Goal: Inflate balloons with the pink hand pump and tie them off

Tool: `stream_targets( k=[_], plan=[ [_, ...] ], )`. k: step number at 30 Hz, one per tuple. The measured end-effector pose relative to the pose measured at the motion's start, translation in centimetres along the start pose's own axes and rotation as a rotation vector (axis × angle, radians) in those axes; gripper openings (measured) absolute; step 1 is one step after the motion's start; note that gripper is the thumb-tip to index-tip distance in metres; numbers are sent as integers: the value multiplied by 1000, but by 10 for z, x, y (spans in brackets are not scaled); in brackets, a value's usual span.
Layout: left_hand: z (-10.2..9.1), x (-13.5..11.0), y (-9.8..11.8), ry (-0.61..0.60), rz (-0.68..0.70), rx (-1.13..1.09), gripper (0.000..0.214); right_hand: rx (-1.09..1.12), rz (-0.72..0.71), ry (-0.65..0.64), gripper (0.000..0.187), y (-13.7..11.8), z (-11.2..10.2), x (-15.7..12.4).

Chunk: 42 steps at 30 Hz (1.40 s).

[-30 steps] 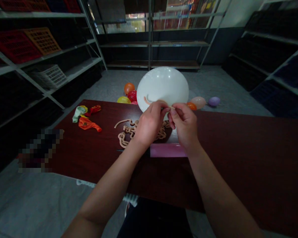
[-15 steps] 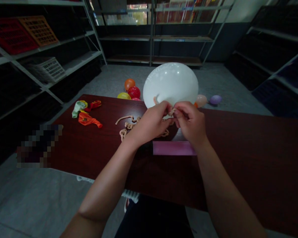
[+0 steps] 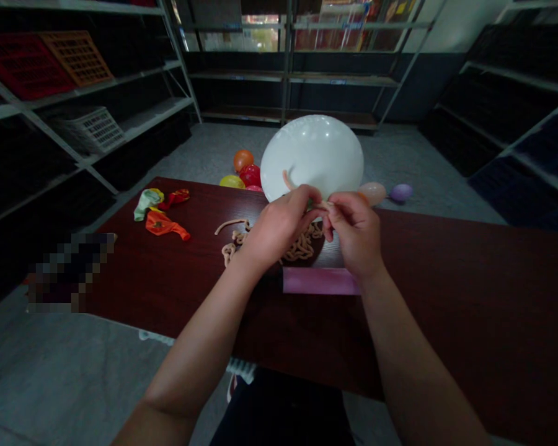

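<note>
Two hands meet under a glossy, round white balloon [image 3: 312,155] held above the dark wood-grain tabletop [image 3: 446,279]. Fingers of the left hand [image 3: 279,226] and right hand [image 3: 353,232] are pinched shut on a thin rubbery tan band [image 3: 287,181] at its neck. Tangled tan loops [image 3: 302,249] lie beneath, beside a smooth pink cylinder [image 3: 318,280].

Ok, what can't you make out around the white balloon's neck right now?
Head view:
White balloon neck: hidden behind left hand and right hand fingertips.
Rubber band: its path inside both grips is covered; wrapped or knotted, cannot tell.
Pink tube: right end under the right wrist.
Left of the table: pixelated patch hides what's there.
</note>
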<state>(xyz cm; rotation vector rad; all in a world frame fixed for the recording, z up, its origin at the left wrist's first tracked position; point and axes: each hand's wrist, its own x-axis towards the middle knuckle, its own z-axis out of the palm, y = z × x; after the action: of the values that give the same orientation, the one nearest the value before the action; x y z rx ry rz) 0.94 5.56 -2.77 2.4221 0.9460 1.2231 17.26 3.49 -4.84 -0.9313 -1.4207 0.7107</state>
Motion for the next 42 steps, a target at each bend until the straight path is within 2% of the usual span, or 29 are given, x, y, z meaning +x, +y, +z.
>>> stream_targets(
  k=[8,11,15,17,21,26,30,35,42],
  plan=[
    [-5,0,-1,-91,-48,-106,13,-111,-16,-61,18,1,-4,0],
    [-8,-1,-2,-132,-56,-73,11,-146,-22,-67,15,4,-4,-1],
    [-14,-3,-3,-251,-20,-21,11,-193,-8,-95,11,6,-4,-4],
    [-15,-3,-3,-260,1,-13,10,-205,-4,-99,12,4,-4,-4],
    [-11,-1,0,-156,16,-24,12,-166,-8,-68,18,-1,-6,-1],
    [-11,0,-1,-83,49,-22,22,4,43,-57,24,0,-2,-1],
    [-15,0,-5,-37,136,23,13,155,74,-54,26,6,5,-3],
    [-13,-2,-8,51,229,117,17,266,89,-60,26,4,13,-5],
    [0,-7,-3,265,138,44,17,292,155,-59,27,-2,21,-10]
  ],
)
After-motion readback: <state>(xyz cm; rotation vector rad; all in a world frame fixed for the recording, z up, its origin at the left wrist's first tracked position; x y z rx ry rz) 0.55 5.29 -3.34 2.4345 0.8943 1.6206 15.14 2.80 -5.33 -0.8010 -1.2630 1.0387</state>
